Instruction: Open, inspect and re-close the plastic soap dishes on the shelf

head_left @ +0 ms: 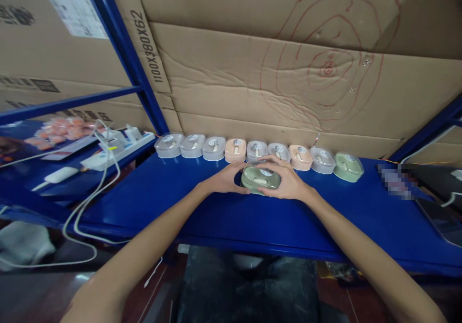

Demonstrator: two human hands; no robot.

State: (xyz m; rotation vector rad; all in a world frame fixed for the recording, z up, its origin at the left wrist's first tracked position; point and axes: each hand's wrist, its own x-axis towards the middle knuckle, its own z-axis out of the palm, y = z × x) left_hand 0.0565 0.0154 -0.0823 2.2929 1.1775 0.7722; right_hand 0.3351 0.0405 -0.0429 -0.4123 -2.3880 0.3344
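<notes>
Green lidded box (pixel 259 178), clasped between left hand (pixel 224 178) and right hand (pixel 291 181), grip half-curled around its ends

The green box (pixel 260 182) looks glossy plastic, the shelf (pixel 252 222) smooth, the cardboard (pixel 216 72) matt.

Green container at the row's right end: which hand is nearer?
Right. The right hand is left of the green end container, apart from it; the left hand is farther left, across the held container.
</notes>
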